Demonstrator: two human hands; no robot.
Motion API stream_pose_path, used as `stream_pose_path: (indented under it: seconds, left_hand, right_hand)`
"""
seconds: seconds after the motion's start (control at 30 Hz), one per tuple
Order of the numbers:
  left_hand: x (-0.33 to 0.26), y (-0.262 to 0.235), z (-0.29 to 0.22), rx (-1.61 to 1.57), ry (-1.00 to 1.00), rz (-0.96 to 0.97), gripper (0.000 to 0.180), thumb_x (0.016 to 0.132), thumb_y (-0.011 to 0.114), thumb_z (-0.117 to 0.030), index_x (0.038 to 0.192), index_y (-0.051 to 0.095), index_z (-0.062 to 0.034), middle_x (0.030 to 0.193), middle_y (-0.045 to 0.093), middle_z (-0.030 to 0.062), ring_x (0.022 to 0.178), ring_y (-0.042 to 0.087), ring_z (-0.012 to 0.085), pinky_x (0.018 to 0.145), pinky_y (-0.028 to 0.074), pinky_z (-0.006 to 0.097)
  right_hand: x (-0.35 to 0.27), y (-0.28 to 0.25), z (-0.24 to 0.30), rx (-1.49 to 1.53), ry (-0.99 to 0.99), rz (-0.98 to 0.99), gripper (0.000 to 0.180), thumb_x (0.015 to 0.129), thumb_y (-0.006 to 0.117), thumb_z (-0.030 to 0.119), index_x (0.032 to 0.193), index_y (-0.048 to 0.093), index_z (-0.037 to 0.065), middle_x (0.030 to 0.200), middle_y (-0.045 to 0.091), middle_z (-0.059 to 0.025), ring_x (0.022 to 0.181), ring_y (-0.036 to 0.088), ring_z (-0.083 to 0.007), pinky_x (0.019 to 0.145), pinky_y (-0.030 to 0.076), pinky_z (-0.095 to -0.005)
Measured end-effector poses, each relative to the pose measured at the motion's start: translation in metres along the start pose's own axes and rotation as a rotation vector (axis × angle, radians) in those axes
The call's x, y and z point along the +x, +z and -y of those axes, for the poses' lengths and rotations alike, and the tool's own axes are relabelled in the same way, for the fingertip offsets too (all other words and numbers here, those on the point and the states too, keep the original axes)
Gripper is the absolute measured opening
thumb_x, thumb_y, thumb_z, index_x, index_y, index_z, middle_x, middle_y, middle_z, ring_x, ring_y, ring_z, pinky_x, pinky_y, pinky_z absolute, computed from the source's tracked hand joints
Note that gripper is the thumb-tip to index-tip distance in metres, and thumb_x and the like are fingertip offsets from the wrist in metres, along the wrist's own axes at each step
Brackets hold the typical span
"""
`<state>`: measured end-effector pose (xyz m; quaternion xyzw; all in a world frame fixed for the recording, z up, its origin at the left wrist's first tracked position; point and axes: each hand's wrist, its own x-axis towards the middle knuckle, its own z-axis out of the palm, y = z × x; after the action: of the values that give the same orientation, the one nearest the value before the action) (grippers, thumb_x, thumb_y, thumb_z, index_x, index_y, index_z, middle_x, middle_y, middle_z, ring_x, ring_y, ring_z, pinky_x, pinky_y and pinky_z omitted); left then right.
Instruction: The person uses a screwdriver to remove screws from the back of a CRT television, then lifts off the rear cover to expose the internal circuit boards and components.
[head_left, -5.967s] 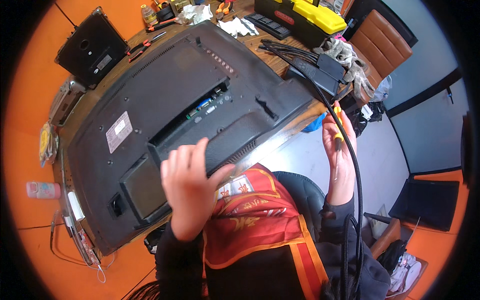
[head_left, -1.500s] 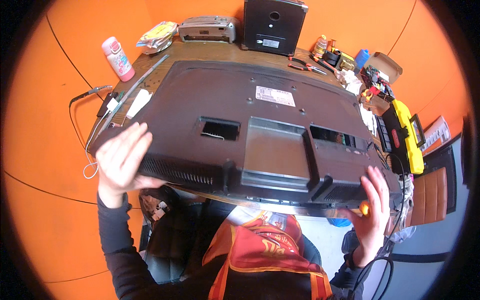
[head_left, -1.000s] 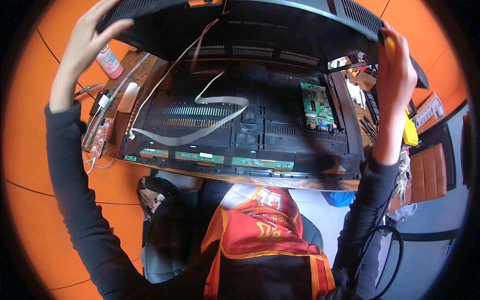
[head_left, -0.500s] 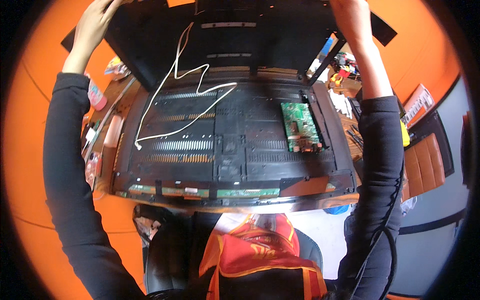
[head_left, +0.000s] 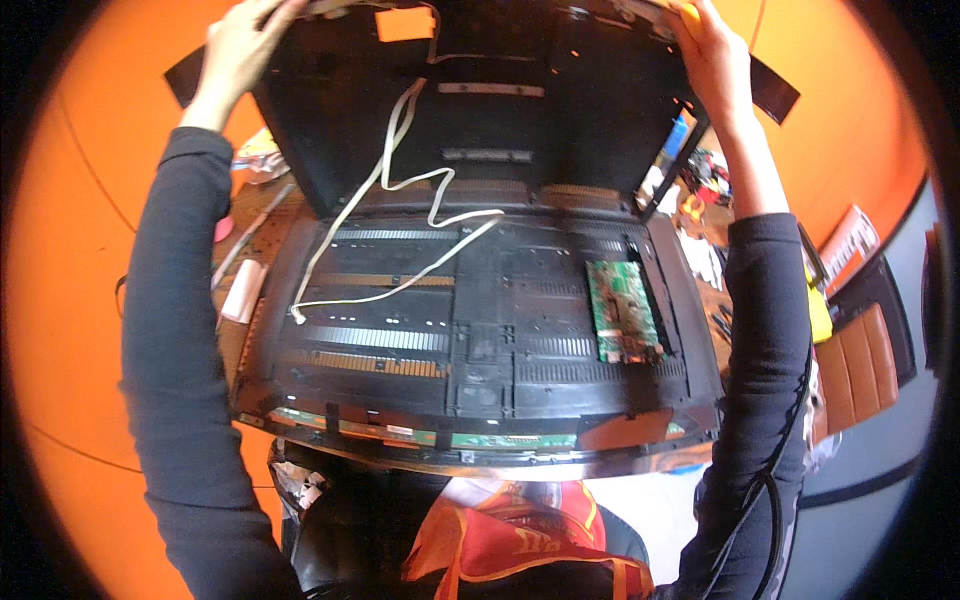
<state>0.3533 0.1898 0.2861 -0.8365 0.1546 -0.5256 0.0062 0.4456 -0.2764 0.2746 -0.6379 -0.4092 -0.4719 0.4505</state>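
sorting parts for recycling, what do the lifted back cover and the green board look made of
Lifted back cover: looks like matte black moulded plastic, with ribs and slots inside. Green board: apparently a laminate circuit board, glossy green with small soldered parts. Both are judged by look only.

A matt black plastic back cover, its inner face dull and lightly ribbed, is raised above the open television chassis, gripped at its top edge by the left hand and right hand, both in dark knit cloth sleeves. The chassis shows dark sheet metal with a low sheen and bright ridged metal strips. Right of its centre sits a glossy green circuit board. A smooth white flat plastic cable snakes over its left half. Left of the chassis, worn brown wood of the bench shows.
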Motion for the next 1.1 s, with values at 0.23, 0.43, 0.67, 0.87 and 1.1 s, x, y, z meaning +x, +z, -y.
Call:
stream_pose_path:
  seconds: [0.23, 0.43, 0.67, 0.87, 1.1]
  left_hand:
    - [0.006, 0.01, -0.011, 0.038, -0.14, -0.042, 0.044, 0.093, 0.035, -0.045, 0.107, 0.063, -0.0146, 0.098, 0.063, 0.0111, 0.097, 0.058, 0.0284, 0.086, 0.043, 0.035]
    - [0.006, 0.015, -0.019, 0.127, -0.162, -0.097, 0.045, 0.092, 0.038, -0.045, 0.101, 0.065, -0.0101, 0.098, 0.064, 0.0071, 0.096, 0.057, 0.0264, 0.088, 0.037, 0.041]
    - [0.006, 0.014, -0.019, 0.104, -0.17, -0.096, 0.044, 0.091, 0.041, -0.045, 0.102, 0.065, -0.0099, 0.096, 0.063, 0.007, 0.097, 0.056, 0.0248, 0.088, 0.035, 0.04]
    - [0.005, 0.013, -0.021, 0.083, -0.154, -0.094, 0.045, 0.091, 0.041, -0.046, 0.1, 0.065, -0.0099, 0.096, 0.063, 0.007, 0.097, 0.056, 0.0247, 0.089, 0.035, 0.04]
    - [0.005, 0.012, -0.021, 0.088, -0.156, -0.096, 0.045, 0.091, 0.041, -0.046, 0.1, 0.066, -0.0099, 0.096, 0.064, 0.0072, 0.097, 0.057, 0.0247, 0.088, 0.035, 0.04]
  right_hand:
    - [-0.002, 0.005, -0.01, -0.748, -0.264, 0.021, 0.023, 0.085, 0.059, 0.028, 0.089, 0.049, 0.007, 0.078, 0.059, -0.0178, 0.077, 0.058, -0.0374, 0.063, 0.048, -0.0425]
    - [-0.003, 0.007, -0.007, -0.75, -0.248, 0.011, 0.03, 0.079, 0.066, 0.031, 0.089, 0.05, 0.007, 0.081, 0.06, -0.0154, 0.08, 0.059, -0.0341, 0.067, 0.048, -0.0405]
    - [-0.006, 0.004, -0.001, -0.822, -0.305, 0.047, 0.037, 0.072, 0.074, 0.026, 0.096, 0.053, 0.007, 0.085, 0.06, -0.0151, 0.082, 0.059, -0.0318, 0.07, 0.049, -0.0355]
    - [-0.005, 0.005, -0.003, -0.831, -0.27, 0.046, 0.037, 0.072, 0.074, 0.025, 0.095, 0.053, 0.006, 0.086, 0.06, -0.015, 0.082, 0.059, -0.0318, 0.07, 0.048, -0.0357]
    - [-0.006, 0.005, -0.004, -0.797, -0.271, 0.05, 0.038, 0.071, 0.074, 0.024, 0.096, 0.052, 0.006, 0.086, 0.059, -0.015, 0.083, 0.058, -0.032, 0.071, 0.048, -0.0363]
